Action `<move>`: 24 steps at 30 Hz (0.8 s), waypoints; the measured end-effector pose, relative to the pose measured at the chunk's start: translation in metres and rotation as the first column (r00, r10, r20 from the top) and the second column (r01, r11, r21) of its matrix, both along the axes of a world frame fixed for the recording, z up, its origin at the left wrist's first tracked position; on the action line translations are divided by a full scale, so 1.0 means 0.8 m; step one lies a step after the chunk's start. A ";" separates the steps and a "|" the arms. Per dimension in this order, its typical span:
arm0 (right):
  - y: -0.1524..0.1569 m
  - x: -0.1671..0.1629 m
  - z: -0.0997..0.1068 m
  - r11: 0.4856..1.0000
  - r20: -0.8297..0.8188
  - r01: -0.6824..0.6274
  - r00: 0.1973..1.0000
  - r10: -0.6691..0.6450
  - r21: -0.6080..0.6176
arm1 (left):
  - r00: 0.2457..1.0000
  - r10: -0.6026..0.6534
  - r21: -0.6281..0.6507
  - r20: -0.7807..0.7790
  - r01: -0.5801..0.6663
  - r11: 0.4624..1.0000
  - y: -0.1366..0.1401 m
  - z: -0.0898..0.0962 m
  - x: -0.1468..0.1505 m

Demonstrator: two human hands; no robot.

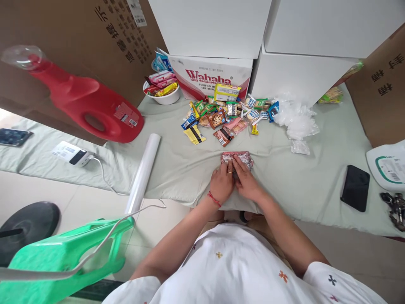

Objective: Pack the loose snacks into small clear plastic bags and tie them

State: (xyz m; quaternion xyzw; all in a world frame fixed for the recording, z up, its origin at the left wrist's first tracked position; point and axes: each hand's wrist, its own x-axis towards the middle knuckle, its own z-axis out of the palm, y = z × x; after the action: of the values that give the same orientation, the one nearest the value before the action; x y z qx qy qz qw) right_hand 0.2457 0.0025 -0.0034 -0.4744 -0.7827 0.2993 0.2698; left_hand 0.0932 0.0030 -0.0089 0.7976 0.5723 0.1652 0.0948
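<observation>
In front of me, near the table's front edge, lies a small reddish packet [245, 156] in shiny clear wrapping. My left hand [222, 182] grips its near left side, fingers bent and pressed on it. Beside it, my right hand [245, 180] presses fingers over the middle and right of the same packet. The two hands touch, and they hide the packet's near part. Beyond it spreads a loose pile of small wrapped snacks [217, 119]. Clear plastic bags [299, 120] lie crumpled to the right of that pile.
A white bowl [167, 98] of snacks stands at the back left, by a Wahaha carton [209, 76]. A red jug [85, 99] and a white roll [144, 171] are left. At right lie a black phone [355, 188] and keys [395, 211]. A green stool [63, 249] stands below left.
</observation>
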 end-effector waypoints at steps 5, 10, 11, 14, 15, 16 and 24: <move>0.015 0.022 0.045 0.998 -0.014 0.011 1.000 -0.010 0.069 | 0.990 0.020 -0.008 -0.142 -0.022 1.000 0.000 0.006 0.003; 0.039 0.030 0.048 0.951 0.357 -0.245 0.919 0.167 0.186 | 1.000 -0.013 0.080 -0.002 0.013 0.997 0.008 0.003 -0.007; 0.042 0.029 0.042 0.944 0.406 -0.281 0.894 0.191 0.174 | 0.996 -0.065 0.080 0.059 0.060 0.995 0.011 0.000 -0.012; 0.042 0.024 0.026 0.944 0.479 -0.290 0.858 0.183 0.160 | 0.938 -0.240 0.048 0.249 0.235 0.971 0.021 -0.007 -0.027; 0.040 0.021 0.022 0.946 0.484 -0.280 0.858 0.171 0.161 | 0.918 -0.272 0.041 0.288 0.272 0.961 0.022 -0.009 -0.031; 0.039 0.019 0.020 0.950 0.479 -0.265 0.863 0.158 0.164 | 0.910 -0.284 0.035 0.304 0.287 0.957 0.023 -0.009 -0.034; 0.044 0.046 0.024 0.989 0.121 -0.123 0.986 0.112 0.086 | 0.982 -0.185 0.010 -0.044 0.185 0.983 0.003 0.013 -0.010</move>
State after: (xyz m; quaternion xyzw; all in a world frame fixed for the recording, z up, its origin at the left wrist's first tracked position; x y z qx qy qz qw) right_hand 0.2829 0.0374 0.0158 -0.4310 -0.8366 0.2500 0.2276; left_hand 0.0851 0.0050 0.0016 0.8514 0.4964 0.1427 0.0918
